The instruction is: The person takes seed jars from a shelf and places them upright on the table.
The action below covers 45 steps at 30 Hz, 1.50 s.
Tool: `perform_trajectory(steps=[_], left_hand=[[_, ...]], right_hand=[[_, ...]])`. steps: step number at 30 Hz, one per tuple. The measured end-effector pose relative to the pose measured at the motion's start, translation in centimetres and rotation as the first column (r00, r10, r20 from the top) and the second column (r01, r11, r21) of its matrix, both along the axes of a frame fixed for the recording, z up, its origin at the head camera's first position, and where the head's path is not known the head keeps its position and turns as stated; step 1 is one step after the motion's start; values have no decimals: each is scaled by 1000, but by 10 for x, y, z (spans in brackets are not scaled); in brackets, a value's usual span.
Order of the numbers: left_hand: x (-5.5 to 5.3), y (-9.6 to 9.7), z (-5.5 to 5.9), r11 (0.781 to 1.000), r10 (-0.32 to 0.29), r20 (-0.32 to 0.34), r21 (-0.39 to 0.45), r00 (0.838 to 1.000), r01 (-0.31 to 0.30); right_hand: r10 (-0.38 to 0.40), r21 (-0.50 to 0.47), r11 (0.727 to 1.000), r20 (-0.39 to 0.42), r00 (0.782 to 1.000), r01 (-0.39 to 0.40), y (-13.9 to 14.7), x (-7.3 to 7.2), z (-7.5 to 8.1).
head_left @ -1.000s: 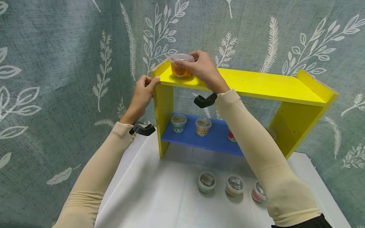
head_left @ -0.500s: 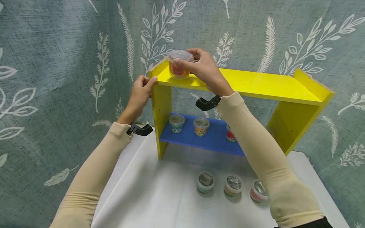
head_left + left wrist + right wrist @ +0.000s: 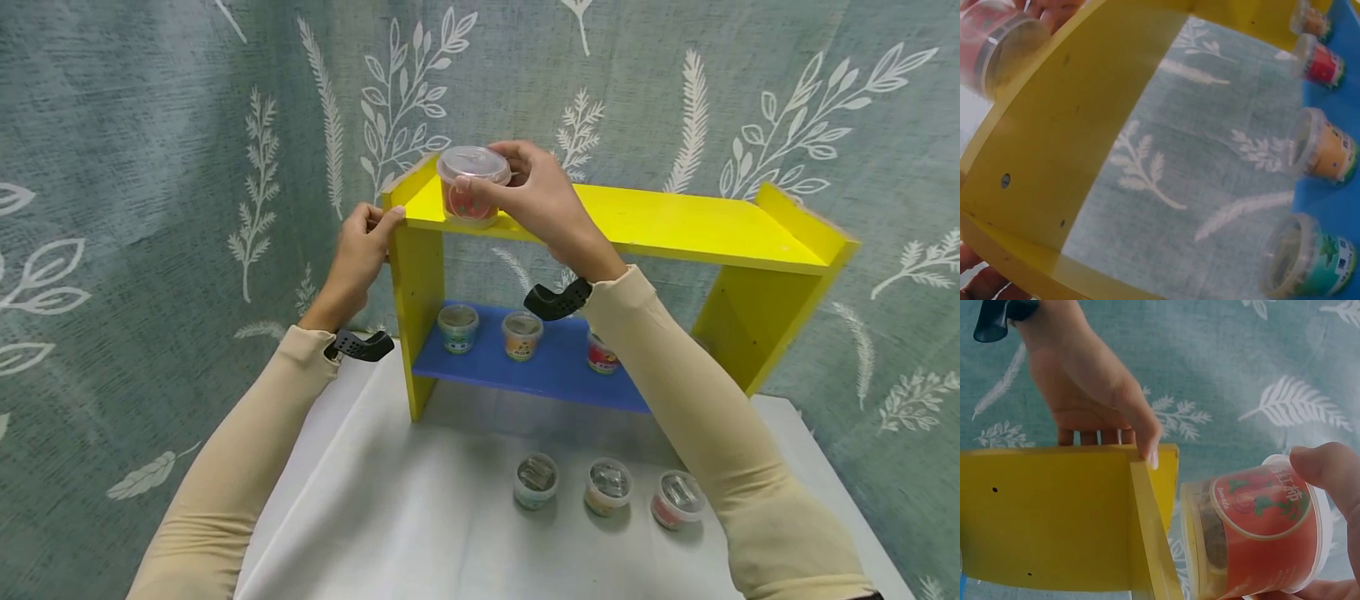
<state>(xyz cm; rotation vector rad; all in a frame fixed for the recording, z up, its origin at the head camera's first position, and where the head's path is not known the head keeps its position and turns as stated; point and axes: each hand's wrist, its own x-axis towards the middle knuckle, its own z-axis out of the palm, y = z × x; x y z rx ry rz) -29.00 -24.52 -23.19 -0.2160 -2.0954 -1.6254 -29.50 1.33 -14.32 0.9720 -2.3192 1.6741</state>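
Observation:
My right hand (image 3: 555, 200) pinches a clear lidded plastic tub (image 3: 463, 208) between thumb and fingers, at the left end of the shelf unit's yellow top board (image 3: 675, 221). A red label with a tomato picture wraps the tub, plain in the right wrist view. There the tub's base (image 3: 1192, 540) looks slightly apart from the board. My left hand (image 3: 363, 250) grips the upper left corner of the yellow side panel (image 3: 420, 308), with its thumb over the front edge. In the left wrist view only some fingertips (image 3: 988, 281) of that hand show.
Several smaller lidded tubs stand on the blue lower shelf (image 3: 487, 379): green (image 3: 459, 333), orange (image 3: 521, 340) and red (image 3: 602, 357), another at the right end (image 3: 1315, 22). Three more, teal (image 3: 536, 483), orange (image 3: 607, 487) and pink (image 3: 677, 502), stand on the white table (image 3: 420, 517).
The right hand has lifted the tub a little off the top board and brought it toward the front edge. My left hand keeps its grip on the corner. The view has shifted slightly.

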Motion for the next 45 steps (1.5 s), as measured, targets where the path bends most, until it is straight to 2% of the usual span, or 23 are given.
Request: perform_trajectory(steps=[3,10,25,33,38,45], left_hand=[[-1,-1,0,1000,2,-2,-5,1000,-2],[0,0,1,1000,2,1,-13,1000,-2],[1,-1,0,1000,-8,8,-29,1000,9],[2,0,0,1000,-4,10,-17,1000,4],[1,-1,0,1000,1,6,-23,1000,-1],[0,-1,-1,1000,-2,6,-29,1000,2]], right_hand=[[15,-7,1000,-7,1000,-15,4,5,-1],[-6,20,1000,-20,1000,6,13,16,-5],[18,51,999,-44,999,-15,24,30,-22],[61,37,998,-43,997,-59,29,35,-32],[69,63,996,-44,997,-66,31,37,-36],[38,125,992,-67,997,-29,33,43,-41]])
